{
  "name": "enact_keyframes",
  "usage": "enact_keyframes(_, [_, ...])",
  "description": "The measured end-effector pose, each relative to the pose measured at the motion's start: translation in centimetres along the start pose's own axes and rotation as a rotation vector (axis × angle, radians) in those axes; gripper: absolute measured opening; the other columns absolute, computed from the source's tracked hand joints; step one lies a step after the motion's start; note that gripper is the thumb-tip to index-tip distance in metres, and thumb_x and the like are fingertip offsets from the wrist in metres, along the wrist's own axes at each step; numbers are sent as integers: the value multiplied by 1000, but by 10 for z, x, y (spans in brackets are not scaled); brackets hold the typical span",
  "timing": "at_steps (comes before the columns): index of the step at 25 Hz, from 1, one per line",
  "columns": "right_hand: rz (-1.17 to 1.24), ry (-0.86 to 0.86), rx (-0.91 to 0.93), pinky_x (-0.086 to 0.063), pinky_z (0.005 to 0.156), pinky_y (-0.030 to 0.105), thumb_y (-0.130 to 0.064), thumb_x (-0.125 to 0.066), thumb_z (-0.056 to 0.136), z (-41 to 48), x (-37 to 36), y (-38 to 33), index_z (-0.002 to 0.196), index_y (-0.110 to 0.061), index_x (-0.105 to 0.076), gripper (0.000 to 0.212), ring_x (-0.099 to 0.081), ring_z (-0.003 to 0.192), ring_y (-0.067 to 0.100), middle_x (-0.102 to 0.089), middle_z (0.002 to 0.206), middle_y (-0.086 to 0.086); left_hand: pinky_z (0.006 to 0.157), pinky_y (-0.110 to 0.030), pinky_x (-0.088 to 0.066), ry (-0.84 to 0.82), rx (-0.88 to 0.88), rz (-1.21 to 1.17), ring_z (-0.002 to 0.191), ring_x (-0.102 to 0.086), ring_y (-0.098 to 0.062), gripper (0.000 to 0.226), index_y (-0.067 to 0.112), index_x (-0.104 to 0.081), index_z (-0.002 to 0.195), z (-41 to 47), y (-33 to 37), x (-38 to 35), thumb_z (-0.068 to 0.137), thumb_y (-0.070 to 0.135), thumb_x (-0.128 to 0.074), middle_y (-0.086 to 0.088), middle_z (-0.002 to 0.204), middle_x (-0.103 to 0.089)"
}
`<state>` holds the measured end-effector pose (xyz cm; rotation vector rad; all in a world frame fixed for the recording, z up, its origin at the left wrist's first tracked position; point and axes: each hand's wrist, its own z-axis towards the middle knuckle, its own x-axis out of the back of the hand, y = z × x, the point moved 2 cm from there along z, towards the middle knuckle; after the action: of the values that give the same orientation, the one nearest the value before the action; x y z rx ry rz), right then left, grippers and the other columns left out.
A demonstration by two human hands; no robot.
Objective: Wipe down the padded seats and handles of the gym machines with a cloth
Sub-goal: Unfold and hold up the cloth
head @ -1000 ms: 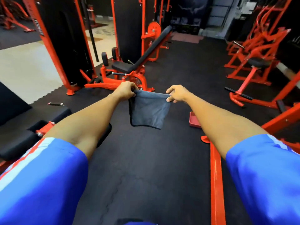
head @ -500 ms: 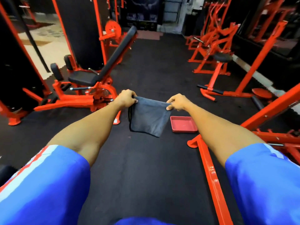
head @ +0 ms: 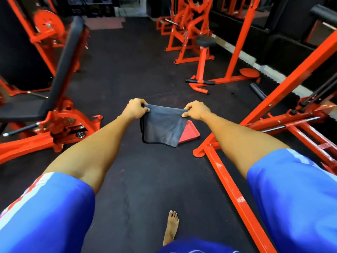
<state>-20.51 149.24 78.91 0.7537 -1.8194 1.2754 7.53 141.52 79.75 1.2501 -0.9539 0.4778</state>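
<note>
Here we hold the dark grey cloth (head: 162, 125) at frame centre, left hand (head: 135, 108) and right hand (head: 196, 110) each pinching a top corner, likely spreading it flat before wiping the black padded seat (head: 21, 108) at left.

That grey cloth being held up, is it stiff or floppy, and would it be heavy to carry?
Probably floppy: the cloth sags between the left hand and right hand and hangs limp below them. Likely light, since pinches at its top corners hold it up. Its matte surface probably resists slipping.
</note>
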Motion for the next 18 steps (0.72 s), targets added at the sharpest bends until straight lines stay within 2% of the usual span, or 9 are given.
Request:
enact_keyframes(4, [39, -1, -70, -52, 88, 36, -35, -82, 84, 68, 1, 28, 97, -36, -75, 16, -68, 109, 27, -74, 115, 4, 78, -28, -44, -64, 10, -15, 92, -60, -16, 12, 15, -73, 102, 79, 10, -30, 92, 20, -73, 1, 96, -66])
enact_keyframes(7, [79, 28, -92, -51, 86, 35, -32, -77, 88, 117, 2, 47, 107, -34, -76, 19, -67, 110, 28, -74, 117, 2, 77, -28, -44, -82, 34, -55, 92, -60, -16, 10, 14, -71, 103, 136, 9, -55, 93, 17, -72, -3, 100, -68])
enact_keyframes(13, [97, 19, -135, -51, 97, 42, -32, -60, 100, 209, 2, 79, 122, -36, -72, 26, -62, 120, 30, -67, 130, -1, 84, -29, -46, -201, 19, -31, 109, -63, -28, 18, 7, -69, 112, 244, 3, -111, 95, 7, -63, -15, 117, -68])
enact_keyframes(18, [51, 3, -231, -52, 99, 42, -35, -59, 99, 307, 1, 121, 125, -38, -71, 29, -63, 122, 30, -69, 132, 0, 79, -27, -42, -272, 14, -79, 98, -62, -21, 16, 8, -70, 111, 351, -2, -164, 95, 10, -66, -12, 113, -70])
